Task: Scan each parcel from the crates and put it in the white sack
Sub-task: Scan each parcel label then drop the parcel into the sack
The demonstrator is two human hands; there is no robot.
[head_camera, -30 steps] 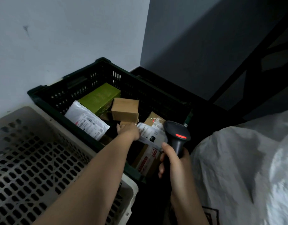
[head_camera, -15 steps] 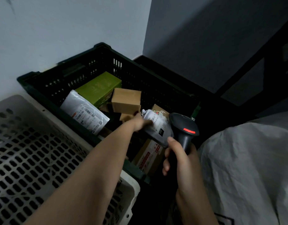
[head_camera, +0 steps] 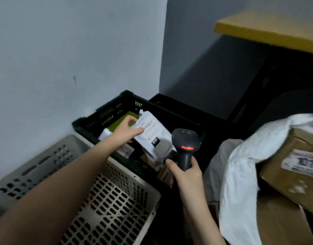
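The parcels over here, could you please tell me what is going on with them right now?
A person is working through parcels. The left hand grips a white mailer bag, lifted above the dark crate, label side up. The right hand holds a barcode scanner next to it, red light on. The white sack stands open on the right, with a cardboard box inside.

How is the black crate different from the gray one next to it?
The black crate is dark with parcels inside; the gray crate is pale, and no parcels show in the part in view. The black crate stands farther off by the wall; the gray crate is nearer. Both have walls full of holes.
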